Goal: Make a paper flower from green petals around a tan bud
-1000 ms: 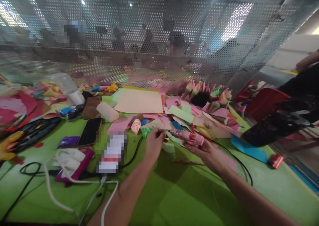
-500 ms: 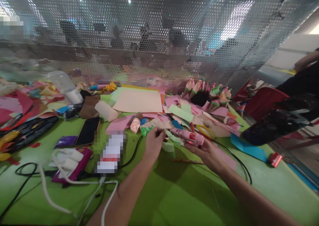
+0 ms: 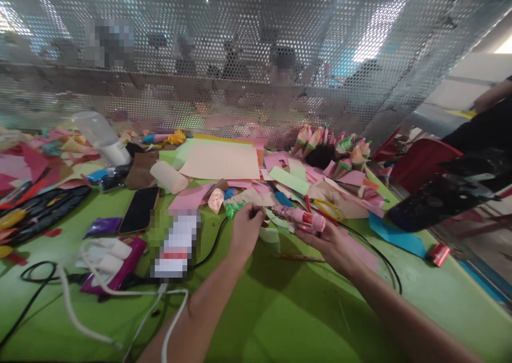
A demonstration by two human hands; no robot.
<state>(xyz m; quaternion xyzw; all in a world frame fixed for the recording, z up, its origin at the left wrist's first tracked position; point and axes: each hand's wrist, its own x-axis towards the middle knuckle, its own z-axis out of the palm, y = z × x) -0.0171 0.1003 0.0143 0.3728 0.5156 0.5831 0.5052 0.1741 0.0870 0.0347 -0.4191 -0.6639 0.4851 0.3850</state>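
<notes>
My right hand (image 3: 324, 241) is wrapped round a pink hot glue gun (image 3: 308, 219) with a red patch and a small lit red light. Its dark, smeared nozzle points left at my left hand (image 3: 247, 221). The fingers of my left hand are pinched together by the nozzle; what they hold is hidden or too small to name. Just left of that hand lie a crumpled green wrapper (image 3: 234, 209) and a crumpled pale pink paper piece (image 3: 216, 199). A thin brown stick (image 3: 300, 258) rests on the green table below the glue gun.
Paper sheets (image 3: 220, 160) and paper flowers (image 3: 316, 139) line the back before a perforated metal screen (image 3: 240, 101). At left lie phones (image 3: 140, 209), white cables (image 3: 76, 320) and a clear bottle (image 3: 102, 139). Yellow-handled scissors (image 3: 328, 208), a dark bottle (image 3: 432, 203) and a red can (image 3: 439, 254) are right.
Both hands and the glue gun stay almost in place. The view shifts slightly, so objects on the left appear a little further left.
</notes>
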